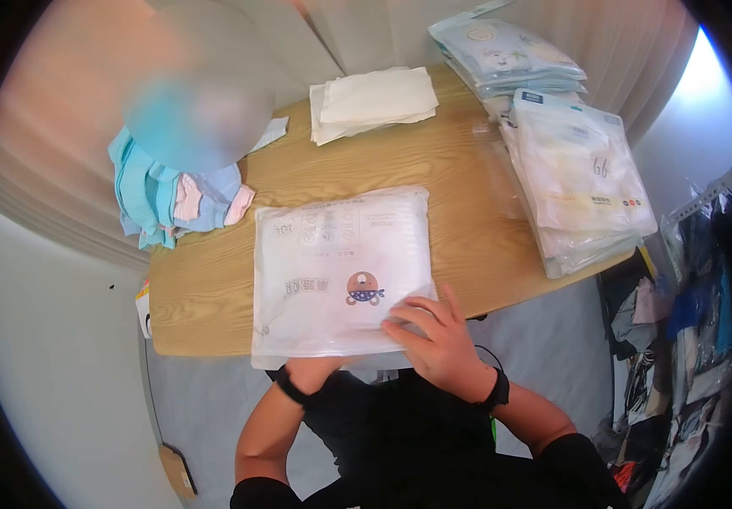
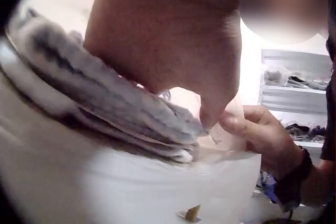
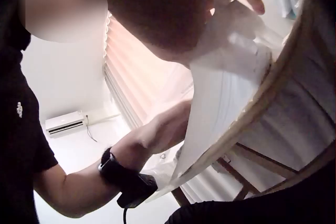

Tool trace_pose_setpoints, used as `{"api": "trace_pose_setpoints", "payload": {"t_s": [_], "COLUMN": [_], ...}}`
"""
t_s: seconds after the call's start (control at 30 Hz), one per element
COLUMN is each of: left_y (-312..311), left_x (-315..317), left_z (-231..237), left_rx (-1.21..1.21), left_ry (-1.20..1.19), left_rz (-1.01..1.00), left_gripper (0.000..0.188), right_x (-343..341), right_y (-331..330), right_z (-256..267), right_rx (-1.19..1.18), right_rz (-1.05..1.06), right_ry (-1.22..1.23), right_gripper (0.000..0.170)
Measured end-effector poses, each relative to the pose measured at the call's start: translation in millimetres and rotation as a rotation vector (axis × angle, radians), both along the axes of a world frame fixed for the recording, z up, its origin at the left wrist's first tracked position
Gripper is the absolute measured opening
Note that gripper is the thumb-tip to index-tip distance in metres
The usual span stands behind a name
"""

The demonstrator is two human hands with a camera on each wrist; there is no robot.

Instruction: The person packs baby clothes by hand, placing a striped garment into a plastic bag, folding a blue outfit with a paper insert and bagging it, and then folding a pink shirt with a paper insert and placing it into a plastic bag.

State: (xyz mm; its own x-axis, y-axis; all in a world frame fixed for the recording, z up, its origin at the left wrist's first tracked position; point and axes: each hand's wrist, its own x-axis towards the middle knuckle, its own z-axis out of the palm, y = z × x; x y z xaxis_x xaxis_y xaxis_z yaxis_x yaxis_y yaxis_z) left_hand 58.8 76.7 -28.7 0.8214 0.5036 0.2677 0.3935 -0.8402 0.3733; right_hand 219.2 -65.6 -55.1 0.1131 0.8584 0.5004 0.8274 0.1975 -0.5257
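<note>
Basically, the flat translucent white plastic bag w/ the brown bear print lies on the pale wood-grain table, print side up, its near edge jutting past the table's front rim. Inside it, per the L wrist view, there's a thick folded grey-and-white cloth. R hand is at the bag's near right corner, thumb & fingertips nearly closed on the film, so prob. a light pinch. L hand is at the mouth, up against the cloth; bag hides it in the head view, fingers out of sight, so can't tell how far open or if it's got hold of anything.

Main risks, my guess: thin film could tear or slip if the pinch pulls hard; cloth could bunch or snag on the L hand; overhanging edge could sag & tip the bag lapward if both hands let go.

Farther out: aqua, pink & blue folded clothes far left, flat white stack at the back, clear-wrapped white packs on the right, pale blue packs behind those.
</note>
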Motion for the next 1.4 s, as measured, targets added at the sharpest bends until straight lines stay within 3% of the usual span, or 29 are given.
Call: {"api": "trace_pose_setpoints", "payload": {"t_s": [0.13, 0.37, 0.47, 0.6, 0.7, 0.77, 0.83, 0.93, 1.0, 1.07, 1.1, 1.17, 1.23, 1.3, 1.4], "left_y": [8, 11, -18, -54, -50, -42, -21, 8, 24, 28, 16, 8, 11, 25, 38], "left_x": [-40, -55, -55, -100, -160, -190, -192, -196, -228, -213, -179, -179, -137, -129, -95], "left_z": [-11, -62, -43, -30, -63, -93, -105, -116, -138, -121, -76, -38, 1, 9, 16], "left_rx": [0.011, 0.086, 0.014, -0.051, 0.21, 0.417, 0.231, -0.057, -0.414, -0.695, -0.794, -0.889, -0.667, -0.835, -1.011], "left_ry": [0.329, 0.121, 0.141, 0.141, 0.097, -0.106, -0.25, -0.455, -0.523, -0.683, -0.825, -0.778, -0.826, -0.775, -0.783], "left_rz": [-0.001, 0.148, 0.044, -0.117, -0.107, 0.088, 0.32, 0.522, 0.577, 0.517, 0.429, 0.252, 0.155, 0.119, 0.184], "left_gripper": [0.035, 0.038, 0.038, 0.036, 0.043, 0.053, 0.072, 0.084, 0.09, 0.096, 0.1, 0.117, 0.118, 0.102, 0.066], "right_x": [-2, -8, 0, 16, 29, 35, 35, 29, 28, 32, 30, 23, 32, 47, 69], "right_y": [-10, -8, -15, -35, -41, -39, -30, -16, -13, -7, -3, 7, 11, 28, 66], "right_z": [-6, -17, 8, -17, -44, -45, -36, -3, 27, 60, 70, 90, 112, 138, 120], "right_rx": [-0.04, -0.068, -0.202, -0.225, -0.08, 0.029, 0.096, 0.188, 0.262, 0.317, 0.377, 0.537, 0.44, 0.28, 0.245], "right_rz": [-0.025, 0.133, 0.2, 0.206, 0.188, 0.179, 0.226, 0.281, 0.328, 0.395, 0.318, 0.066, -0.201, -0.175, -0.063], "right_ry": [0.003, 0.01, 0.082, -0.102, -0.26, -0.237, -0.141, 0.04, 0.256, 0.508, 0.518, 0.645, 0.587, 0.614, 0.972], "right_gripper": [0.04, 0.041, 0.048, 0.043, 0.035, 0.031, 0.027, 0.021, 0.019, 0.018, 0.018, 0.017, 0.016, 0.018, 0.02]}}
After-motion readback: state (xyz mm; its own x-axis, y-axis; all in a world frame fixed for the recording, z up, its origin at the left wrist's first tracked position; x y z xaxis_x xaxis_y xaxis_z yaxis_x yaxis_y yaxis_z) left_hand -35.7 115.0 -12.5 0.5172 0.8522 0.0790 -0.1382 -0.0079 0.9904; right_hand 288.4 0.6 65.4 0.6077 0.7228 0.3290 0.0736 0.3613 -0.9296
